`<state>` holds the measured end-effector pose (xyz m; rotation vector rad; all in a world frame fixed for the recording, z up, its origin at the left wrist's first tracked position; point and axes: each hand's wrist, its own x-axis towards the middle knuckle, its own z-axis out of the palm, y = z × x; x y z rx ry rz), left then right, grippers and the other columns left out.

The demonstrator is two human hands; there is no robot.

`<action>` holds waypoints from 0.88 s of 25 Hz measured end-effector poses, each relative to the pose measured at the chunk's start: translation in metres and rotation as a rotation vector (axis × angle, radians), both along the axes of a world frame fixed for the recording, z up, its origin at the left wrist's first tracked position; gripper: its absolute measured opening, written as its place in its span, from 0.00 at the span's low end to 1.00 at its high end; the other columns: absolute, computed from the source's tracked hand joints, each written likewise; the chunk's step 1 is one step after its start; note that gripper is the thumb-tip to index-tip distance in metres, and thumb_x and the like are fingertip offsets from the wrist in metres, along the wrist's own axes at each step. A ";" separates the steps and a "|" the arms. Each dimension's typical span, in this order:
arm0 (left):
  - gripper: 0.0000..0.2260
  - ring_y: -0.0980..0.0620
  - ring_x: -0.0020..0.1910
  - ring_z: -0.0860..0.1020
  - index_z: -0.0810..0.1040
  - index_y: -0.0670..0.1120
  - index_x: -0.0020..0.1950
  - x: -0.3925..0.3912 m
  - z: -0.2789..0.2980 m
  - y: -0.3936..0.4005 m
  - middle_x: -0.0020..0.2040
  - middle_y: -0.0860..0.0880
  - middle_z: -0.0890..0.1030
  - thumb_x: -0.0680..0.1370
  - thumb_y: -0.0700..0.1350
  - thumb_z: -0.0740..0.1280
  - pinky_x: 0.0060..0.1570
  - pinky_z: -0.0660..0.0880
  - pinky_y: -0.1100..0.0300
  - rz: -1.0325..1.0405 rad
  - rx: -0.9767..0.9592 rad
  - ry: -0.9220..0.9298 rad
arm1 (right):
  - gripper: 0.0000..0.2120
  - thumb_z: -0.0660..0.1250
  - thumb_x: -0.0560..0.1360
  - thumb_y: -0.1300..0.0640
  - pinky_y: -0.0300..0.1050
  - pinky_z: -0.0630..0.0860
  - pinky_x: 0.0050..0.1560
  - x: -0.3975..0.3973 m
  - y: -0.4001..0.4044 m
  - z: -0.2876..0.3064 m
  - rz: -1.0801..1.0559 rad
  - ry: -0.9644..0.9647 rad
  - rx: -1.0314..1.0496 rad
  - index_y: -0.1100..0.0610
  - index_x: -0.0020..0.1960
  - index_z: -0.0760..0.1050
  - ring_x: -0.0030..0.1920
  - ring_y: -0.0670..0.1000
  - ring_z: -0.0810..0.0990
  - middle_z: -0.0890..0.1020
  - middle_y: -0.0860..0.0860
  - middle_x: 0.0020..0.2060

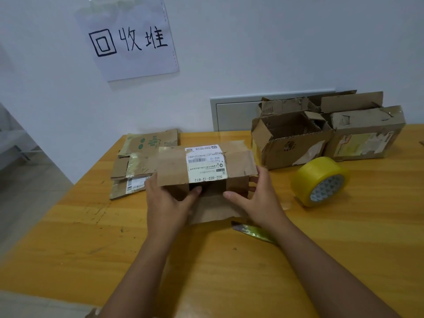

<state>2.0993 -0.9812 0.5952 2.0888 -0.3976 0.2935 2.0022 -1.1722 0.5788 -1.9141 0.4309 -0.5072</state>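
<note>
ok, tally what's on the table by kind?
Brown cardboard boxes, unflattened: 3 (white-labelled box held by left hand and right hand, open box, taped box)
Flattened brown cardboard stack: 1, sheets uncountable
Round yellow tape roll: 1
Crumpled yellow tape strip: 1
Total: 6

A small box point(206, 166) sits mid-tabletop point(344, 249). The left hand point(165, 200) holds its left front and the right hand point(257, 200) its right front. Flattened cartons point(137, 161) lie behind it to the left. At the back right stands an open carton point(296, 145), with a further carton point(367, 138) against its right side. A tape roll point(321, 181) lies in front of them. A tape scrap point(252, 231) lies beside the right forearm.
</note>
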 end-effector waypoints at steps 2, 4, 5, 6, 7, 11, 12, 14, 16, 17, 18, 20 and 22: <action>0.37 0.54 0.63 0.67 0.63 0.47 0.72 -0.007 -0.002 -0.010 0.61 0.56 0.63 0.69 0.55 0.77 0.56 0.72 0.57 0.035 0.017 -0.097 | 0.44 0.78 0.66 0.46 0.41 0.72 0.58 0.003 0.001 -0.001 -0.097 -0.062 -0.027 0.54 0.72 0.57 0.62 0.45 0.67 0.66 0.47 0.63; 0.36 0.55 0.62 0.67 0.63 0.48 0.72 -0.011 -0.001 -0.013 0.60 0.57 0.63 0.69 0.53 0.76 0.54 0.73 0.56 0.022 0.019 -0.112 | 0.39 0.78 0.68 0.48 0.39 0.73 0.55 0.005 -0.002 -0.003 -0.168 -0.093 -0.067 0.55 0.70 0.60 0.62 0.47 0.69 0.69 0.48 0.62; 0.36 0.55 0.62 0.68 0.62 0.49 0.72 -0.012 0.000 -0.013 0.61 0.57 0.65 0.70 0.53 0.75 0.53 0.74 0.57 0.005 0.008 -0.097 | 0.36 0.77 0.69 0.49 0.36 0.73 0.52 0.004 -0.003 -0.004 -0.173 -0.100 -0.088 0.54 0.70 0.61 0.61 0.46 0.70 0.69 0.47 0.61; 0.36 0.56 0.62 0.69 0.61 0.50 0.73 -0.013 0.002 -0.012 0.63 0.56 0.67 0.70 0.52 0.75 0.53 0.74 0.58 -0.016 -0.018 -0.072 | 0.33 0.75 0.71 0.50 0.34 0.72 0.50 0.003 -0.004 -0.004 -0.160 -0.103 -0.094 0.53 0.70 0.62 0.59 0.45 0.70 0.70 0.46 0.60; 0.36 0.57 0.62 0.69 0.60 0.52 0.74 -0.013 0.005 -0.011 0.65 0.56 0.67 0.71 0.51 0.75 0.52 0.74 0.61 -0.038 -0.049 -0.040 | 0.31 0.73 0.73 0.51 0.32 0.72 0.49 0.001 -0.004 -0.003 -0.138 -0.105 -0.078 0.52 0.70 0.63 0.59 0.45 0.71 0.70 0.46 0.60; 0.31 0.58 0.65 0.68 0.60 0.56 0.76 -0.014 0.015 0.000 0.69 0.58 0.67 0.77 0.44 0.70 0.49 0.71 0.69 -0.143 -0.117 0.049 | 0.24 0.64 0.78 0.52 0.33 0.72 0.51 -0.002 -0.005 0.000 -0.059 -0.166 0.034 0.48 0.73 0.64 0.59 0.41 0.73 0.74 0.47 0.63; 0.30 0.57 0.66 0.69 0.60 0.56 0.77 -0.014 0.018 0.003 0.70 0.57 0.68 0.78 0.42 0.68 0.52 0.72 0.65 -0.157 -0.131 0.058 | 0.25 0.61 0.77 0.50 0.34 0.73 0.54 -0.002 -0.006 0.001 -0.041 -0.176 0.068 0.47 0.74 0.64 0.61 0.41 0.73 0.74 0.47 0.64; 0.28 0.58 0.66 0.70 0.61 0.56 0.77 -0.014 0.024 0.010 0.70 0.57 0.69 0.80 0.41 0.65 0.58 0.73 0.61 -0.176 -0.171 0.073 | 0.26 0.56 0.77 0.49 0.41 0.72 0.62 -0.003 -0.006 0.008 -0.023 -0.169 0.126 0.47 0.75 0.63 0.66 0.45 0.71 0.73 0.49 0.68; 0.26 0.68 0.61 0.70 0.61 0.59 0.76 -0.015 0.033 0.014 0.65 0.64 0.70 0.81 0.41 0.63 0.57 0.71 0.67 -0.205 -0.222 0.083 | 0.23 0.55 0.82 0.52 0.42 0.66 0.64 -0.005 -0.004 0.020 -0.033 -0.152 0.158 0.51 0.76 0.60 0.70 0.48 0.68 0.70 0.52 0.71; 0.25 0.71 0.59 0.70 0.61 0.59 0.76 -0.014 0.036 0.015 0.64 0.66 0.69 0.82 0.42 0.63 0.54 0.69 0.70 -0.216 -0.240 0.094 | 0.22 0.54 0.84 0.54 0.40 0.63 0.64 -0.006 -0.004 0.027 -0.039 -0.140 0.171 0.54 0.77 0.59 0.71 0.47 0.65 0.69 0.53 0.71; 0.25 0.70 0.59 0.70 0.60 0.59 0.77 -0.013 0.039 0.015 0.65 0.65 0.68 0.82 0.44 0.62 0.53 0.67 0.70 -0.219 -0.254 0.112 | 0.22 0.53 0.84 0.54 0.38 0.60 0.64 -0.006 -0.004 0.032 -0.047 -0.126 0.184 0.56 0.77 0.58 0.71 0.47 0.64 0.68 0.52 0.72; 0.24 0.61 0.64 0.69 0.59 0.57 0.77 -0.010 0.044 0.016 0.70 0.57 0.67 0.82 0.52 0.62 0.57 0.65 0.63 -0.229 -0.267 0.170 | 0.23 0.51 0.85 0.50 0.38 0.57 0.64 -0.005 -0.009 0.040 -0.073 -0.105 0.206 0.55 0.78 0.58 0.73 0.48 0.62 0.66 0.50 0.73; 0.35 0.54 0.70 0.67 0.57 0.57 0.78 -0.003 0.042 0.020 0.76 0.53 0.64 0.75 0.68 0.62 0.60 0.64 0.58 -0.299 -0.214 0.248 | 0.24 0.50 0.84 0.45 0.42 0.57 0.69 0.002 -0.018 0.044 -0.105 -0.078 0.224 0.54 0.76 0.62 0.74 0.50 0.63 0.67 0.50 0.74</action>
